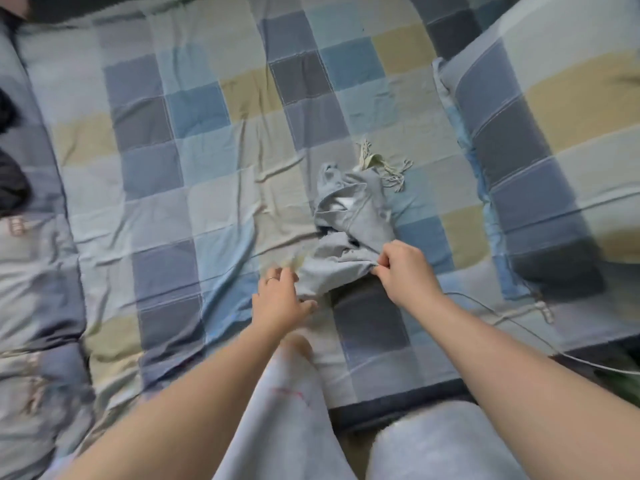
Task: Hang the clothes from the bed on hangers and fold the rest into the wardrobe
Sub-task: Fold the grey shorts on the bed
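Checked cotton in blue, grey and sand squares covers the one bed, which fills almost the whole view and is creased across its middle. One pillow in the same check lies along the right side. One bunched quilt, also blue and grey, runs down the left edge. At the bottom the person's two legs show in pale blue trousers, at the bed's near edge.

One grey-blue garment lies crumpled on the cover right of centre. Both hands are on its near end. The right hand pinches the near right edge between thumb and curled fingers. The left hand holds the near left corner, fingers curled over it and thumb under it, though that hand is blurred. The two hands are apart, with the garment's hem stretched between them.

One dark piece of cloth lies at the far left edge, mostly cut off. One small pale cloth with a fringe lies just beyond the garment, touching its far end. One thin white cable curves across the cover near the right forearm. One ring sits on a finger of the left hand.
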Tool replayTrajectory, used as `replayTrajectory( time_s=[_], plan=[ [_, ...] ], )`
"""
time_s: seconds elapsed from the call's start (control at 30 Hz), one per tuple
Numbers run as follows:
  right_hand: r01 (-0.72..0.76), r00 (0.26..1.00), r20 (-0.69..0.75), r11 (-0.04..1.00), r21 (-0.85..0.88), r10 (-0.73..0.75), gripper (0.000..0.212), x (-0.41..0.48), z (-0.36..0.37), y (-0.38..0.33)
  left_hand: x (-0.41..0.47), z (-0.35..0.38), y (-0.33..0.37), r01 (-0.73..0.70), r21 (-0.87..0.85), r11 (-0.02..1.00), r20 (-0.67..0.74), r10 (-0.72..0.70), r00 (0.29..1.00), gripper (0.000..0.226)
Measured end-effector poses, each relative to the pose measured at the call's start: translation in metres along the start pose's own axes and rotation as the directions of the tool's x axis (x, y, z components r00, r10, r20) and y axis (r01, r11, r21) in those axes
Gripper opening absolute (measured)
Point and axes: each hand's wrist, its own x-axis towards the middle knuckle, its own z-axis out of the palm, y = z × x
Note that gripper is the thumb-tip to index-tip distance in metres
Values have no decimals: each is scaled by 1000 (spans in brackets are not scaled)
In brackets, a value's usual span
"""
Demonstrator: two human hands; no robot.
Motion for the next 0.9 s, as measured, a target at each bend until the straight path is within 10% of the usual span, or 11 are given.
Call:
replayTrajectory(
  time_s=[0.13,0.33,0.5,0.6,0.9],
  plan=[
    [100,995,-34,986,130,-96,23,-76,-60,-28,-88,-37,45,-164,-257,953,-25,163,986,95],
    [107,992,24,911,398,-127,30,-167,-154,-78,-192,-109,85,-186,-605,774,41,263,964,66],
    [102,972,73,676,730,-225,18,-223,-211,-123,-247,-150,80,-335,-503,797,-91,337,937,63],
    [127,970,21,582,804,-242,16,-249,-223,-154,-270,-159,72,-342,-527,778,-88,351,932,19],
    [223,975,-175,603,766,-139,9,-296,-177,-250,-315,-243,-42,-489,-456,743,-410,312,857,35]
  ],
)
